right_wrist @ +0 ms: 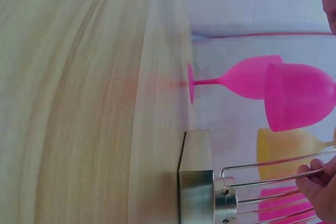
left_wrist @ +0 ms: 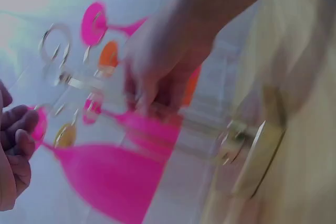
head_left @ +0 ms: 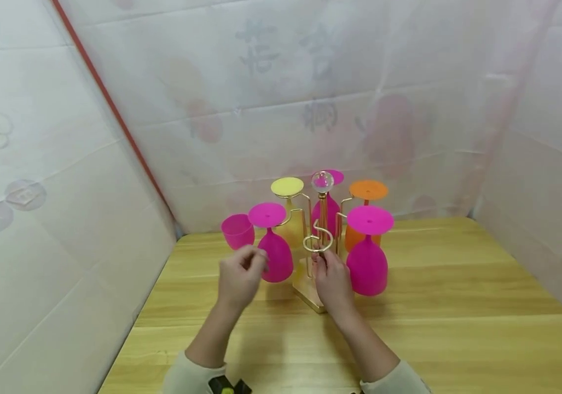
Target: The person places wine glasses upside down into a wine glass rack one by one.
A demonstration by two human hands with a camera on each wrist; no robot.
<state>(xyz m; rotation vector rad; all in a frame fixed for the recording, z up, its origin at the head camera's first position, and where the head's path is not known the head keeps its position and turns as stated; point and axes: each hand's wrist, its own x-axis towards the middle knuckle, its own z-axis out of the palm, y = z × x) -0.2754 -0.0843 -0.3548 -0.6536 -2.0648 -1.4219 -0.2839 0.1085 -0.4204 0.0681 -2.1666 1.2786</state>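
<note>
A gold wire wine glass rack (head_left: 312, 298) with a clear ball (head_left: 322, 181) on top stands on the table. My right hand (head_left: 332, 279) grips its upright wires below an unoccupied front loop (head_left: 317, 243); in the right wrist view, fingers (right_wrist: 312, 184) pinch one wire. Upside down from other loops hang a left pink goblet (head_left: 276, 260), a yellow goblet (head_left: 288, 186), a rear pink goblet (head_left: 332, 210), an orange goblet (head_left: 368, 189) and a right pink goblet (head_left: 366, 268). Beside the left pink goblet, my left hand (head_left: 241, 276) is raised, its fingers loosely curled around nothing visible.
Another pink goblet (head_left: 238, 231) stands upright on the table behind the left hand. The wooden table (head_left: 458, 295) extends to both sides of the rack. Pale printed sheets (head_left: 271, 82) hang behind and at the sides, with a red strip (head_left: 113, 104) at the left corner.
</note>
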